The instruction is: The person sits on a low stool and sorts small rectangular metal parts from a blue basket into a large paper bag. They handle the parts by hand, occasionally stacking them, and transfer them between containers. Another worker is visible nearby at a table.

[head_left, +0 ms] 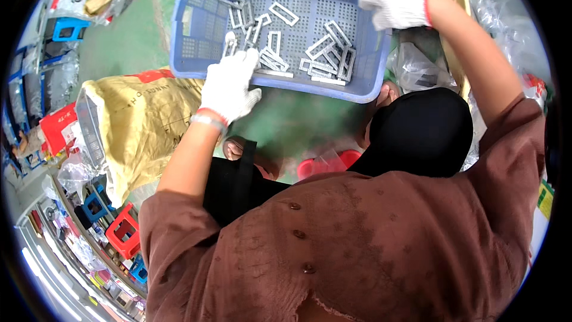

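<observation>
A blue plastic basket (322, 90) with perforated walls and floor stands in front of me. Inside lie several small grey rectangular frames (347, 63), loosely heaped at the left and right of its floor. My left hand (229, 86), in a white knitted glove, is closed over the basket's near rim at the left; its fingers reach inside beside some frames and its thumb stays outside. On the right rim, my right hand (399, 3), gloved the same way, grips the basket with its fingertips partly hidden.
A yellow woven sack (149, 122) lies over a crate to the left. Clear plastic bags (420, 65) lie at the right. Red (123, 231) and blue stools (70, 28) stand at the left. My feet are close behind the basket, near a red object (328, 162) on the green floor.
</observation>
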The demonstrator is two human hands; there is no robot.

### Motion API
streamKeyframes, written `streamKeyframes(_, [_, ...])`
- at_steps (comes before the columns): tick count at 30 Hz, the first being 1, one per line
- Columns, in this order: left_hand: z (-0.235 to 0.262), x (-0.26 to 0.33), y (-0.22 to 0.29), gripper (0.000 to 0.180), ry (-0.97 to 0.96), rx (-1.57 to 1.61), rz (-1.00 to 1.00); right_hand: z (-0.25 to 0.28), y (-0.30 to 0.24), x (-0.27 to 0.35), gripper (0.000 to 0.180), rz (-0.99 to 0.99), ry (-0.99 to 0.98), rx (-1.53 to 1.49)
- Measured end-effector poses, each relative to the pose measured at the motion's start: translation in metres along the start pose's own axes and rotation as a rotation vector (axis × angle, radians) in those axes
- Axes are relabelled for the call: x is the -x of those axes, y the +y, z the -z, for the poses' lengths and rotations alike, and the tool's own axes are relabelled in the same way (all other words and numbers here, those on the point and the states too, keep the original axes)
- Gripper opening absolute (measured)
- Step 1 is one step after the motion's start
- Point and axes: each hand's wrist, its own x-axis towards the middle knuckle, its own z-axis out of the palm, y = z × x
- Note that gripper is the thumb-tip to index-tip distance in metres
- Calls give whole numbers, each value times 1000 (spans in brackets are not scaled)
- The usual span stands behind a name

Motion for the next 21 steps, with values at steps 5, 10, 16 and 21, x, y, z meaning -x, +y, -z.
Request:
streamKeyframes(5, [-63, -30, -17, 32, -41, -218, 125, -13, -19, 23, 47, -53, 118, -30])
streamKeyframes(10, [-73, -36, -5, 20, -23, -285, 272, -41, -39, 72, 53, -111, 37, -86])
streamKeyframes(16, [-67, -34, 20, 22, 65, -210, 151, -68, -77, 83, 49, -146, -105, -30])
streamKeyframes(21, [-88, -40, 16, 17, 222, -107, -3, -132, -125, 28, 41, -81, 71, 55])
